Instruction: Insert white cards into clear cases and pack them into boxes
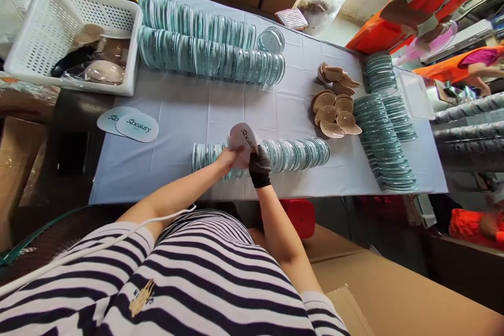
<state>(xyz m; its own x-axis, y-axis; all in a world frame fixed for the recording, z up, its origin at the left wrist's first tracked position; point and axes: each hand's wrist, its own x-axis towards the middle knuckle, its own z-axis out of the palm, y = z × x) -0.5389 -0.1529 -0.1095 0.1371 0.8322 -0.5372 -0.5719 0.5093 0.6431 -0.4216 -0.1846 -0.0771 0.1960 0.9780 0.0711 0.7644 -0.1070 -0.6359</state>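
My bare left hand [229, 159] and my right hand [260, 166], in a black glove, are closed together on a round white card [243, 138] with dark lettering, held just above a row of clear plastic cases [295, 153] standing on edge near the table's front. Two more printed cards [132, 124] lie flat at the front left. A cluster of beige cup-shaped pads [334, 110] sits to the right of centre.
Two long rows of clear cases [205, 47] lie across the back of the white-clothed table [220, 110]. More case stacks [384, 136] fill the right end. A white basket [63, 31] with pads stands at left. A person in orange [425, 0] works at the far right. Cardboard boxes [394, 294] are below.
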